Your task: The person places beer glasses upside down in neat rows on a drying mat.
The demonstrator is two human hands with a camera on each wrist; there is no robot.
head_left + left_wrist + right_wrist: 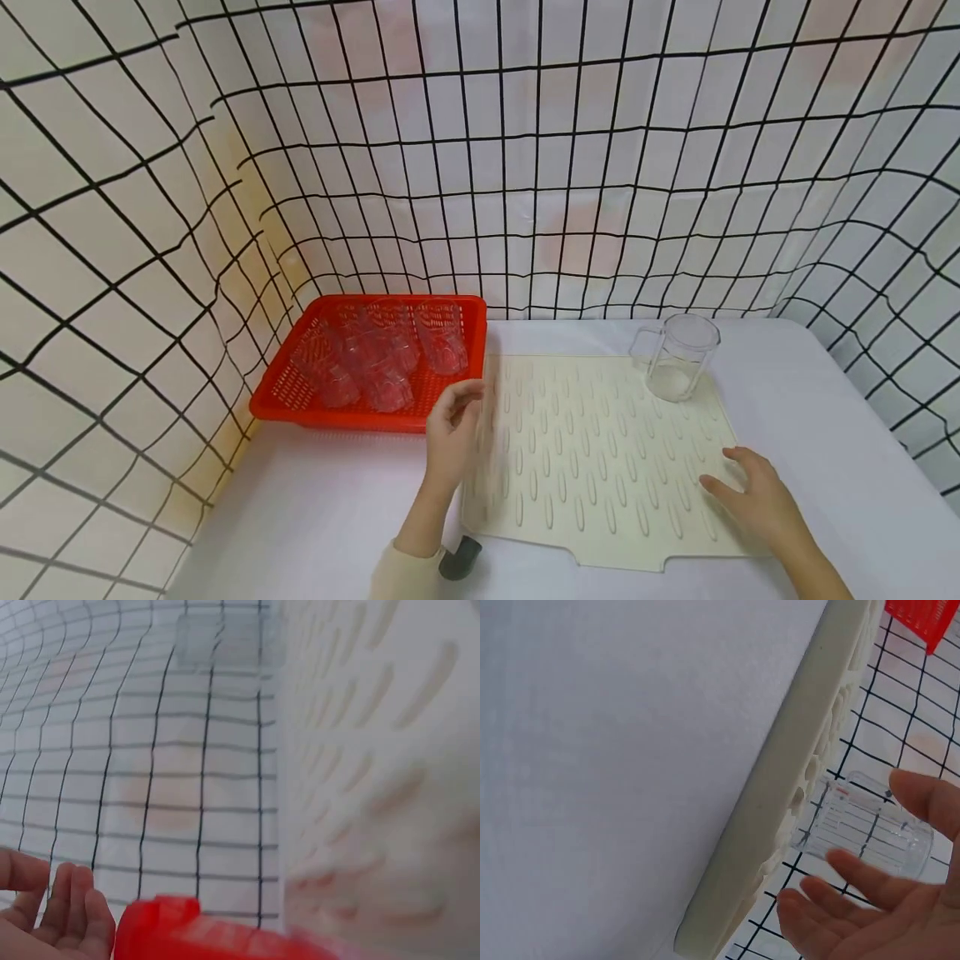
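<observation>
My left hand (452, 437) hovers between the red basket (345, 423) and the cream ridged mat (600, 533), fingers loosely bent with nothing in them. In the left wrist view its fingers (69, 900) show beside the basket's red rim. Over the mat's right edge is my right hand (757, 496), thumb and fingers spread apart and holding nothing. A clear mug (678, 367) stands upright at the mat's far right corner, its handle to the left. In the right wrist view the mug (870, 832) appears beyond the spread fingers of that hand.
Several clear mugs (386, 387) lie inside the basket at the left. A dark object (460, 558) sits by my left wrist. Black wire grid (536, 187) over white sheeting encloses the back and sides of the white table (315, 517).
</observation>
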